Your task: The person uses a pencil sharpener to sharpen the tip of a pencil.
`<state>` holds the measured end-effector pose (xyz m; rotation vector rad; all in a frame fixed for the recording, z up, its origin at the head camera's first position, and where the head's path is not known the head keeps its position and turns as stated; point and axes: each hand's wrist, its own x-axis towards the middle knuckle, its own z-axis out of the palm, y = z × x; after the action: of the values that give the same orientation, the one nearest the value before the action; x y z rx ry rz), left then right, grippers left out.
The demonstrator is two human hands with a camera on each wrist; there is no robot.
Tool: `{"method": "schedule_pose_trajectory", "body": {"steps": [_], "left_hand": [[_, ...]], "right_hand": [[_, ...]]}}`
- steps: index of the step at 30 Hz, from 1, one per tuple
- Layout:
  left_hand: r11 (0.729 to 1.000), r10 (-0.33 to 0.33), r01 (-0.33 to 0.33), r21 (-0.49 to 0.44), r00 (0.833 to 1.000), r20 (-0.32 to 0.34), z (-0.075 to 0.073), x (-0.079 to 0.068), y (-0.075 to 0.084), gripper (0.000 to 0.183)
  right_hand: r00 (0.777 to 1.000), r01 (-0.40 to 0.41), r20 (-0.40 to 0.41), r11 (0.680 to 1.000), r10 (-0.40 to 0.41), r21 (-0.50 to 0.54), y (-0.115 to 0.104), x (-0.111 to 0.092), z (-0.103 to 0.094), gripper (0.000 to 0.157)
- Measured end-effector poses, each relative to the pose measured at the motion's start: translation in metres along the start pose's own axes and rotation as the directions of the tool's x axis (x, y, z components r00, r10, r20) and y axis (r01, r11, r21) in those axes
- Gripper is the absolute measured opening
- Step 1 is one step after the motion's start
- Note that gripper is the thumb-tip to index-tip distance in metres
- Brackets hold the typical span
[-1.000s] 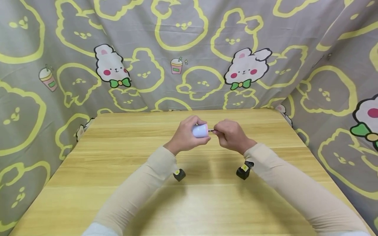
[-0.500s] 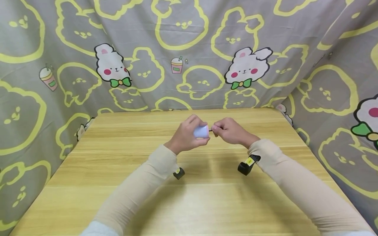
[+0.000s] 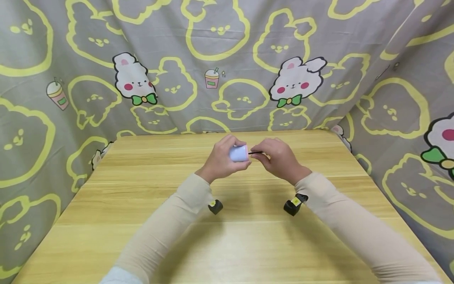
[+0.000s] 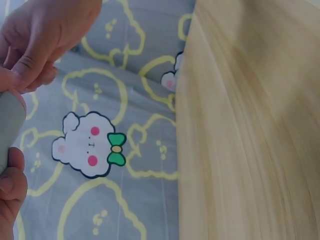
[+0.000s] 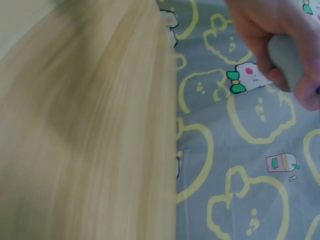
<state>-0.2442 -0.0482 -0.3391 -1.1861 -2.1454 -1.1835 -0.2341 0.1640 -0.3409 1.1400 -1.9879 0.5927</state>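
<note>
Out over the far half of the table, my left hand (image 3: 221,159) grips a small pale-blue cylinder (image 3: 238,154) with a pink rim, lying sideways with its pink end to the right. A thin dark pencil-like stick (image 3: 254,152) runs from that end to my right hand (image 3: 281,159), which pinches it between thumb and fingertips. In the left wrist view the cylinder (image 4: 10,122) is cut off at the left edge, my right hand (image 4: 47,37) just above it. The right wrist view shows the cylinder (image 5: 287,56) in my left hand's fingers; the stick is mostly hidden there.
Both hands are above a wooden table (image 3: 227,244). A grey curtain (image 3: 170,39) with yellow outlines and rabbit prints hangs behind the table and along its sides. Black wrist cameras (image 3: 292,206) hang below the sleeves.
My right hand has turned about the stick, first one way and then back, and its fingers have loosened to show more of it. Both hands have risen slightly; the left keeps its grip.
</note>
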Motion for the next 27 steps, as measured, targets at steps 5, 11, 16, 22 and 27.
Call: {"method": "schedule_pose_trajectory", "body": {"steps": [5, 11, 16, 22, 27], "left_hand": [[1.000, -0.011, 0.011, -0.014, 1.000, 0.000, 0.000, -0.002, -0.002, 0.038], [0.998, 0.026, -0.027, -0.048, 0.999, -0.018, 0.001, -0.001, -0.003, 0.036], [0.997, 0.050, -0.052, -0.053, 0.998, -0.032, 0.003, -0.001, -0.006, 0.036], [0.997, 0.057, -0.058, -0.053, 0.998, -0.032, 0.002, -0.003, -0.009, 0.036], [0.997, 0.063, -0.065, -0.049, 0.997, -0.044, -0.001, 0.000, -0.008, 0.037]], "right_hand": [[0.984, 0.090, -0.146, 0.991, -0.104, -0.095, 0.005, -0.005, 0.013, 0.037], [0.967, 0.130, -0.206, 0.987, -0.148, -0.099, 0.004, -0.004, 0.023, 0.033], [0.987, 0.037, -0.153, 0.996, -0.050, -0.087, -0.001, 0.001, 0.023, 0.035], [0.973, -0.216, 0.089, 0.975, 0.211, 0.052, -0.010, 0.016, 0.006, 0.025], [0.929, -0.329, 0.235, 0.927, 0.285, 0.179, -0.009, 0.020, -0.008, 0.012]]}}
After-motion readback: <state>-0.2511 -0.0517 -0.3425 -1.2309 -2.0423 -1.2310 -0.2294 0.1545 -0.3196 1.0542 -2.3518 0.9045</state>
